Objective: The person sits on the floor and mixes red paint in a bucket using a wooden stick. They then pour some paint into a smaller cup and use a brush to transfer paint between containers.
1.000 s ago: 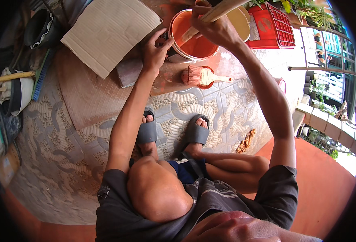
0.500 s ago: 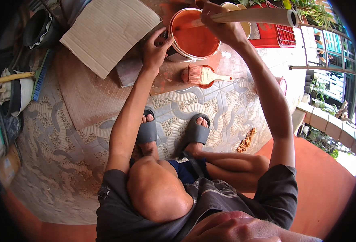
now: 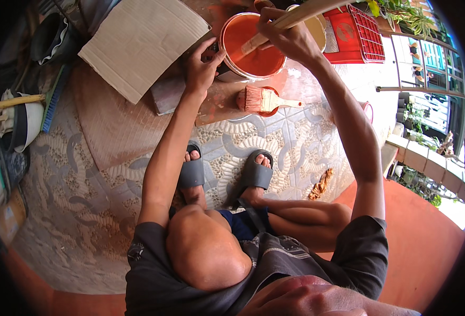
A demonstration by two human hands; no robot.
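Observation:
A round bucket [image 3: 227,71] full of orange paint stands on the floor in front of me. My right hand [image 3: 284,38] is shut on a long pale wooden stick [image 3: 295,16] whose lower end dips into the paint. At the bucket's left side my left hand [image 3: 201,66] grips its wall and rim. Just below the bucket lies a paintbrush [image 3: 261,99] with orange-stained bristles and a wooden handle, resting on a small round lid.
A flat cardboard sheet [image 3: 140,39] lies at the upper left, a grey block [image 3: 166,95] below it. A red crate [image 3: 356,34] and a tan lid [image 3: 314,29] sit right of the bucket. Bowls and a broom handle [image 3: 14,102] crowd the left edge. My feet in grey sandals [image 3: 256,171] rest on patterned tiles.
The stick in my right hand swung from nearly level back to a steeper slant, its tip moving within the paint. My left hand stayed on the bucket.

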